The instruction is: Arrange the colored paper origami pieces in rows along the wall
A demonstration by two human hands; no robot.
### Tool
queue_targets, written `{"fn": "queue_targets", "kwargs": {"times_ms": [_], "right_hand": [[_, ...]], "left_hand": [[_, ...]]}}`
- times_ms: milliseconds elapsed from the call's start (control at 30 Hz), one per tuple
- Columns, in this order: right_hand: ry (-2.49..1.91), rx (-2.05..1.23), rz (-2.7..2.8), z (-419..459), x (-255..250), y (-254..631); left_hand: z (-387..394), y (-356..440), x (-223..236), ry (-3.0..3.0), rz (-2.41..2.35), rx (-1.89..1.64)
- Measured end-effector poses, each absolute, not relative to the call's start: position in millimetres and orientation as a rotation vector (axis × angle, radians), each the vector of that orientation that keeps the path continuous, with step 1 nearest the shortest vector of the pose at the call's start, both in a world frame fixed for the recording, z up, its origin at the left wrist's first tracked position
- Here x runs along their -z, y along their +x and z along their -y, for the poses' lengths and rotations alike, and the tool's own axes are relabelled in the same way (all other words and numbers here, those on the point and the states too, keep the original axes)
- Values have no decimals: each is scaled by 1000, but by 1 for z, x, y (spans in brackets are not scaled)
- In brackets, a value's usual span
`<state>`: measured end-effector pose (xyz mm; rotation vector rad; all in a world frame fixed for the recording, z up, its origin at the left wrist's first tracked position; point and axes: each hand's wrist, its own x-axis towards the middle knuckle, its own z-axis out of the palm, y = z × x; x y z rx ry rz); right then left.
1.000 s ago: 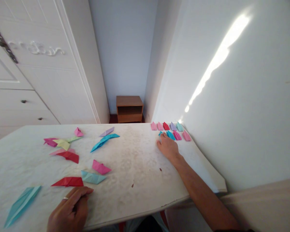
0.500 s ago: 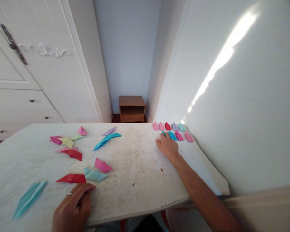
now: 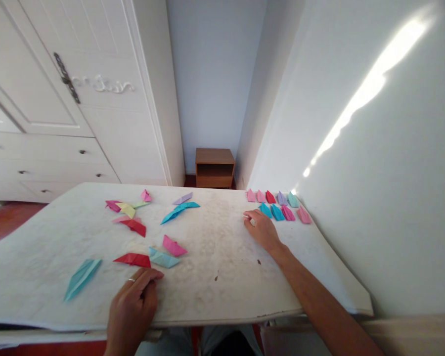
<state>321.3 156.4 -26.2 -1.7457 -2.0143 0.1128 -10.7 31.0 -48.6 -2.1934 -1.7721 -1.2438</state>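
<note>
Rest the curled left hand (image 3: 134, 302), contents hidden, on the pale bench (image 3: 203, 301), short of the red folded-paper boat (image 3: 134, 259), and with the right hand (image 3: 264, 231), seemingly empty, fingers narrowly parted, touch only edges of the small blue folded-paper piece (image 3: 266, 210) just beyond.

1. On the left stands a white wardrobe (image 3: 113, 128) with dark metal handles (image 3: 66, 79) and raised ornament (image 3: 107, 85).
2. Beyond the pale surface (image 3: 230, 296), 1 small brown cabinet (image 3: 215, 156) with open compartment is near the bluish back wall (image 3: 217, 74).
3. Across the white right wall (image 3: 396, 183) goes a bright diagonal streak of light (image 3: 374, 79).
4. At left, the floor (image 3: 13, 220) is reddish.
</note>
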Motion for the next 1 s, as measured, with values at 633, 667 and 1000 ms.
{"fn": "queue_targets", "kwargs": {"times_ms": [633,667,1000], "right_hand": [[-1529,-339,2187,-152,42,316],[-1517,-346,2204,-153,43,315],[-1412,-372,2262,-158,44,317]], "left_hand": [[-31,-65,17,-2163,2418,878],[-32,-67,16,-2202,2435,829],[-39,-77,3,-2466,2282,868]]}}
